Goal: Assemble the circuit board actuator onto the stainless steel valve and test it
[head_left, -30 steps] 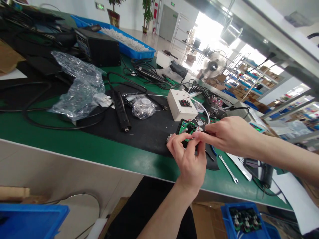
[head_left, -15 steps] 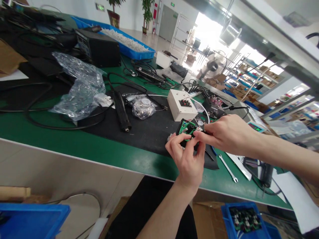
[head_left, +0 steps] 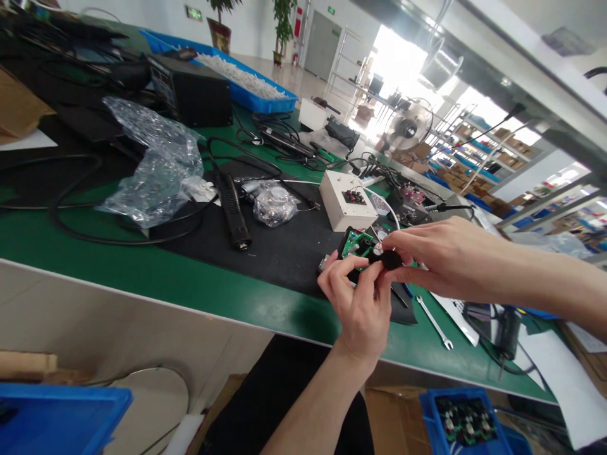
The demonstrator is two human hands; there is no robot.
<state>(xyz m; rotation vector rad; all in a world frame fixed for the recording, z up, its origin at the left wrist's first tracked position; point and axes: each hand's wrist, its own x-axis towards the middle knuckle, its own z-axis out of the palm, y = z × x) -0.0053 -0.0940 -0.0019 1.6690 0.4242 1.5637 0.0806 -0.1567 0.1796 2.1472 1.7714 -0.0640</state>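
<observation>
My left hand (head_left: 355, 294) is closed on a small black-cased green circuit board (head_left: 359, 242), held over the front edge of the black mat. Between the thumb and fingers of my right hand (head_left: 427, 253) is a small round black part (head_left: 392, 260), pinched at the board's right side. Thin wires run up from the board near my right fingertips. Just beyond the board stands a white box (head_left: 342, 212) with a dark panel on its top. My fingers hide the board's lower part.
On the green table (head_left: 199, 278) lie a black cylindrical handle (head_left: 232, 212), bagged parts (head_left: 275, 205), crumpled plastic (head_left: 161, 167) and an open-end wrench (head_left: 435, 322). Right of it is a hot-tool-like black handle (head_left: 509, 332). A blue bin (head_left: 429, 411) with boards stands below the table edge.
My right hand has turned and shifted slightly, bringing the round black part into view between its fingers. My left hand keeps the board in nearly the same place.
</observation>
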